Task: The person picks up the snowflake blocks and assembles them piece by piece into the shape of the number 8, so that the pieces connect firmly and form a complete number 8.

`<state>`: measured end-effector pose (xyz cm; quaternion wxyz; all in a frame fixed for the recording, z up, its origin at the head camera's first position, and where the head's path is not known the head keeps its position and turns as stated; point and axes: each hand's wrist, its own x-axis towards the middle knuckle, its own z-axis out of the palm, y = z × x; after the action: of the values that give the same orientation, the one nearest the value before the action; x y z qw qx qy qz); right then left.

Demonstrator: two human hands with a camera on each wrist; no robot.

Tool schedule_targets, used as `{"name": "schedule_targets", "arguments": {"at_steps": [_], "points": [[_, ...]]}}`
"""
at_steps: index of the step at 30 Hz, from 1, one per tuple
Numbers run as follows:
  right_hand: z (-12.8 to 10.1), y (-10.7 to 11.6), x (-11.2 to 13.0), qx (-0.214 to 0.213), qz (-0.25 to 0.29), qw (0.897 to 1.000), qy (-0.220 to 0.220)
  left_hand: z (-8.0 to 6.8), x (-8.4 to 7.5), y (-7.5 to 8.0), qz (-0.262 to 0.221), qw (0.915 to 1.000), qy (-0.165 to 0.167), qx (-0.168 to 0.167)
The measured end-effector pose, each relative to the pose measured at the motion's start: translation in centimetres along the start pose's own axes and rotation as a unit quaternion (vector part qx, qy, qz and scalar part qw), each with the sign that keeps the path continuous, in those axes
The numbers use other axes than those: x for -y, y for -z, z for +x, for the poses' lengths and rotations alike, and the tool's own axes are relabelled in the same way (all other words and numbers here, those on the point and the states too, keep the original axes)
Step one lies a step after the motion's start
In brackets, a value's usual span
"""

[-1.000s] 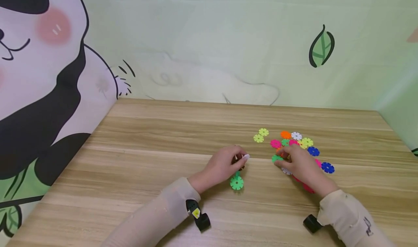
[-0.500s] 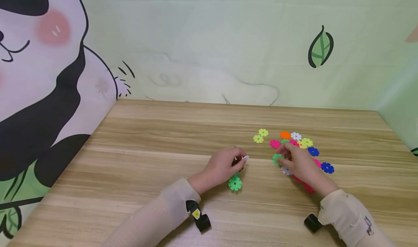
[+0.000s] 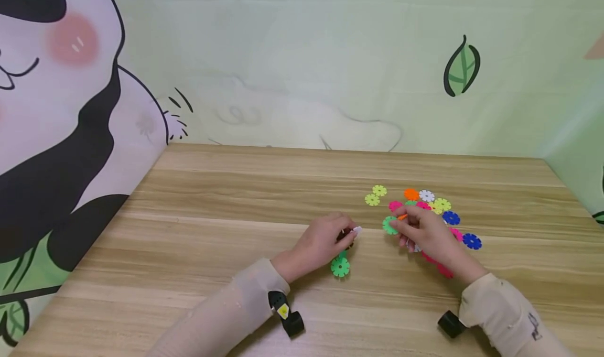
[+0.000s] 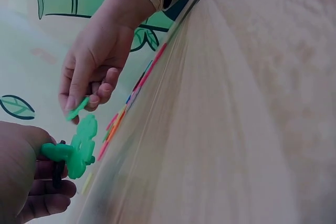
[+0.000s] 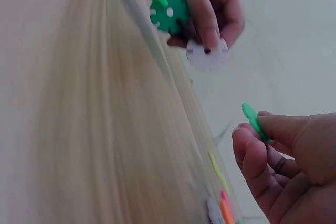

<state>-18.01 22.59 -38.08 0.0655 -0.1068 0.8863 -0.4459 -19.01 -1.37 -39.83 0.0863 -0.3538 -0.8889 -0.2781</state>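
Your left hand holds a small assembly of joined snowflake discs just above the wooden table: green pieces with a white disc slotted in at the far end. Fingers and thumb are curled round it, a firm pinch, as the right wrist view confirms.

Your right hand has a loose green disc pinched between thumb and fingertips, lifted clear of the table. An orange sliver shows beside that disc in the head view; I cannot tell whether it is a second piece in the same pinch or one lying behind.

The supply pile of loose discs (yellow, orange, white, pink, blue) lies just under and beyond your right hand. The green disc is between the pile and the assembly, near the assembly but not touching it.

Judgement: the pick is done and the step in hand is the carry to the join. The next move calls for bringing the disc edge-on to the assembly, lining one notch against a free notch, and pressing the two together while your left hand braces. A skewed approach would likely slip off the slot.
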Motion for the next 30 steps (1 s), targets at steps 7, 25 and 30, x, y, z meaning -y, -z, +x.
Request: {"name": "schedule_targets", "arguments": {"at_steps": [7,25,30], "points": [[0.0,-1.5,0.8,0.022,0.047,0.998,0.029,-0.2,-0.3,0.0,0.029,0.999,-0.034,0.005],[-0.3,-3.1,1.2,0.02,0.126,0.991,0.032,-0.5,-0.4,-0.6,0.023,0.9902,-0.126,-0.055],[-0.4,-4.0,0.8,0.014,0.163,0.986,0.007,-0.8,-0.2,-0.6,0.012,0.99,-0.125,-0.065]]}}
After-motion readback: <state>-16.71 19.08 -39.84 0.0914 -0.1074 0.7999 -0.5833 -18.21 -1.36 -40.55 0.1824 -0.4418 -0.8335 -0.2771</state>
